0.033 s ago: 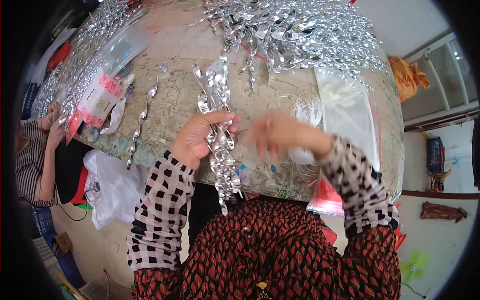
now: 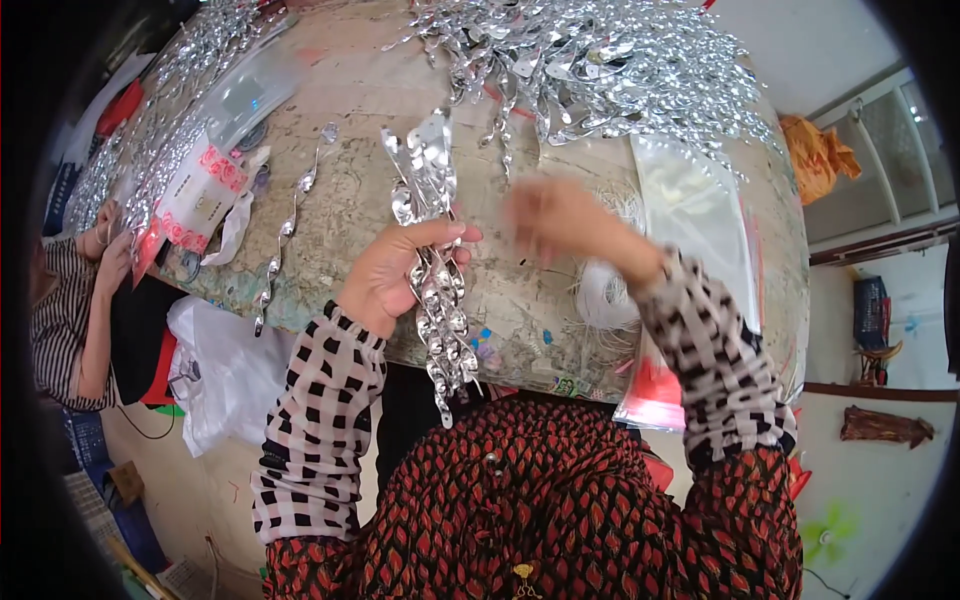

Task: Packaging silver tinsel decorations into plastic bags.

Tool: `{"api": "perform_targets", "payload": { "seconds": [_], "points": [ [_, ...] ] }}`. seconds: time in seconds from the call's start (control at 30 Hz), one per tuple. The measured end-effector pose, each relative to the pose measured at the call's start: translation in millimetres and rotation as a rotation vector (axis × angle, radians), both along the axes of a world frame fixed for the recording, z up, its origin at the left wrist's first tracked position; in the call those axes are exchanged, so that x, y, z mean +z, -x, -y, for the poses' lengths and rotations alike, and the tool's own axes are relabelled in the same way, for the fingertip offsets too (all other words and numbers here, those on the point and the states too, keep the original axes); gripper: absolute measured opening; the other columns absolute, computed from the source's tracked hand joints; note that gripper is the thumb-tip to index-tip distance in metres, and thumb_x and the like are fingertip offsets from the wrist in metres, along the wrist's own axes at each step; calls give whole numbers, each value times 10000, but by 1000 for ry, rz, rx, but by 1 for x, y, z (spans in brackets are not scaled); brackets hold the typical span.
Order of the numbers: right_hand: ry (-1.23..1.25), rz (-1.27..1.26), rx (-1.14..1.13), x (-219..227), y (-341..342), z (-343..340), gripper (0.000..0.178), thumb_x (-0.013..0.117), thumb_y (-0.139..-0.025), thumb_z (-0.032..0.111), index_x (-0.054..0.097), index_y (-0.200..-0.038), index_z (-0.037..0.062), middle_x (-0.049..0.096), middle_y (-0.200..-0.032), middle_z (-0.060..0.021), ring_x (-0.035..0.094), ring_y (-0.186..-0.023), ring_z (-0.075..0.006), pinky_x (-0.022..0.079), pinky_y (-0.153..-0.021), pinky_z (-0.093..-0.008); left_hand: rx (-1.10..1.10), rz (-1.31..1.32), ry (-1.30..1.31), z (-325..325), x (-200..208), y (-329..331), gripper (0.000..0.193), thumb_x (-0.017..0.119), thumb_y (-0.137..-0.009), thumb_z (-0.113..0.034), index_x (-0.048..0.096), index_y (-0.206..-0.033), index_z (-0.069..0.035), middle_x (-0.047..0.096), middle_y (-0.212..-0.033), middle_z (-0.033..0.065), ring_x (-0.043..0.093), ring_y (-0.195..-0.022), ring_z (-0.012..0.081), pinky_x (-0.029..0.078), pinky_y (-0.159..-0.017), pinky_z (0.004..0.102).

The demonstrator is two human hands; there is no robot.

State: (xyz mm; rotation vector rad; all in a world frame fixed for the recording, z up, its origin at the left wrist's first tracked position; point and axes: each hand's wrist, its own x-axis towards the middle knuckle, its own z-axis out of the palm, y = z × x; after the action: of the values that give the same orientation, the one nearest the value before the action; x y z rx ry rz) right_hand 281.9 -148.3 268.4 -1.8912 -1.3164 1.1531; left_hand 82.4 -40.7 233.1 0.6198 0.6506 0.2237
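Note:
A bundle of shiny silver twisted strips is gripped in my left hand, with the thumb across its middle. The flat upper ends fan out above my fingers, and the spiral lower ends hang past the table's near edge. My right hand is smeared by motion to the right of the bundle, apart from it, so its fingers cannot be read. Close beside that hand lies a coil of thin white string. One loose silver spiral strip rests on the table left of my left hand.
A large heap of silver spirals covers the table's far right. Clear plastic bags lie at the right. A pink-and-white packet sits at the left, near another person's hands. A white plastic bag hangs below the table edge.
My right hand has moved up and slightly right, away from the bundle, uncovering more of the string coil. My left hand keeps its grip with hardly any movement.

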Motion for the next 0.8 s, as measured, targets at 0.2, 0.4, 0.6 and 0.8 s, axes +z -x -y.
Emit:
{"api": "perform_targets", "payload": {
  "seconds": [0.2,0.4,0.6,0.8],
  "points": [
    [-222,1117,-128,-15,-66,-71,307,512,-868,263,670,-838,2,641,-782,-239,617,-740,-422,497,-663,-478,-28,61,10,-6,7,5,381,695,-787,-58,552,-1138,-19,649,-971,126,644,-764,191,555,-655,312],
    [-96,73,-257,10,-7,-14,327,547,-859,307,634,-699,36,587,-577,-65,533,-462,-157,413,-463,-290,42,102,128,-3,2,5,412,660,-808,-43,518,-1191,12,604,-1101,212,632,-959,310,546,-850,427],
    [100,-311,-60,16,77,69,301,537,-921,322,609,-798,56,546,-569,4,487,-461,-80,377,-428,-218,-88,155,206,12,6,-4,310,656,-823,-78,540,-1074,62,629,-1061,220,639,-966,308,546,-832,425],
    [155,126,129,4,6,-11,251,539,-874,243,657,-885,22,681,-780,-117,670,-691,-215,528,-526,-334,-52,84,89,3,11,19,318,659,-795,-20,568,-1097,23,657,-904,145,667,-766,236,571,-704,350]
  ]
}}
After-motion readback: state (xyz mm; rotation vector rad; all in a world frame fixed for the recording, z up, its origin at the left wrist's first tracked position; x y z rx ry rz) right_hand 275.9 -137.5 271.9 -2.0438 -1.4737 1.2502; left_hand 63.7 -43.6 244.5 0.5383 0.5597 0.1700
